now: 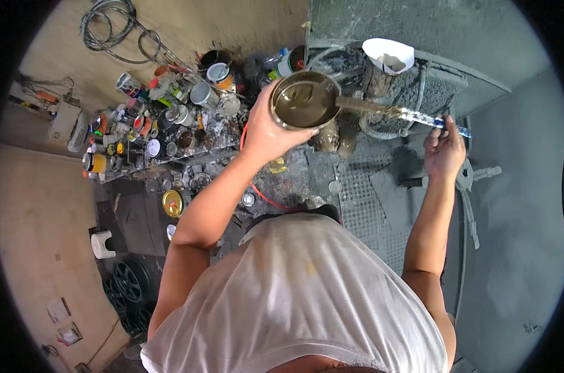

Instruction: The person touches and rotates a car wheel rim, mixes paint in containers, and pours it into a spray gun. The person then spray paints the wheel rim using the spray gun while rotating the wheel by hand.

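Note:
My left hand [262, 132] is wrapped round a metal can [304, 102] of brown-olive liquid, tilted toward the camera. My right hand [447, 149] pinches the far end of a flat stirring stick [406, 113]; its coated end meets the can's right rim, and the outer part is speckled silver and blue. Behind the stick, a white paper funnel [388, 51] with grey residue sits on a dark, crusted cylindrical container [377, 85]. Below the can are brown, paint-coated containers [327, 140].
Many paint cans [151, 127] crowd a bench on the left, below a coiled hose [120, 31]. A red hose [263, 198] runs down near my body. A white stool [101, 244], wheels [129, 280] and a gold lid [173, 203] lie lower left. A grey wall [512, 217] bounds the right.

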Motion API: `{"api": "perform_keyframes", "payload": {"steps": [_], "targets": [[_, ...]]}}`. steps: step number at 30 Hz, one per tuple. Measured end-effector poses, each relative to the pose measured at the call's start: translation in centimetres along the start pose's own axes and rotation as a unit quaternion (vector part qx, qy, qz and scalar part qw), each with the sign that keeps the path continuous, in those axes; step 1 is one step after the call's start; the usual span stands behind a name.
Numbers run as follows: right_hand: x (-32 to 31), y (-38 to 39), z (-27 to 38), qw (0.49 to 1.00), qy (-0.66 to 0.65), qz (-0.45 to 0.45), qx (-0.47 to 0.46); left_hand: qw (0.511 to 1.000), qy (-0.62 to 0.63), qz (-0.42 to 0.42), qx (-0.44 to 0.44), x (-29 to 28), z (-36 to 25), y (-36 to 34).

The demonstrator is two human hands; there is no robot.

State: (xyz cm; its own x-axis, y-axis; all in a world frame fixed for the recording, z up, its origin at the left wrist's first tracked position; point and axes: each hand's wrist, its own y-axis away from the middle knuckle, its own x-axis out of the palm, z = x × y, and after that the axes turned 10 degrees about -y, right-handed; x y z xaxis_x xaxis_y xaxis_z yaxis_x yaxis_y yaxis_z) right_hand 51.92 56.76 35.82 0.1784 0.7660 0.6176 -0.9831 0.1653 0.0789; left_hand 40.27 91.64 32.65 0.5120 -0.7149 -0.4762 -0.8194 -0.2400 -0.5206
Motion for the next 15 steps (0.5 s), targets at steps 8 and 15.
{"api": "perform_keyframes", "payload": {"steps": [8,15], "targets": [[2.0,-7.2,5.9,0.998,0.007,0.020,-0.061,0.996,-0.054,-0.022,0.062,1.7,-3.0,-9.0],[1.8,-10.9,6.8,0.976,0.151,0.031,-0.156,0.995,-0.098,0.005,0.028,2.3,-6.0,-13.1]]}}
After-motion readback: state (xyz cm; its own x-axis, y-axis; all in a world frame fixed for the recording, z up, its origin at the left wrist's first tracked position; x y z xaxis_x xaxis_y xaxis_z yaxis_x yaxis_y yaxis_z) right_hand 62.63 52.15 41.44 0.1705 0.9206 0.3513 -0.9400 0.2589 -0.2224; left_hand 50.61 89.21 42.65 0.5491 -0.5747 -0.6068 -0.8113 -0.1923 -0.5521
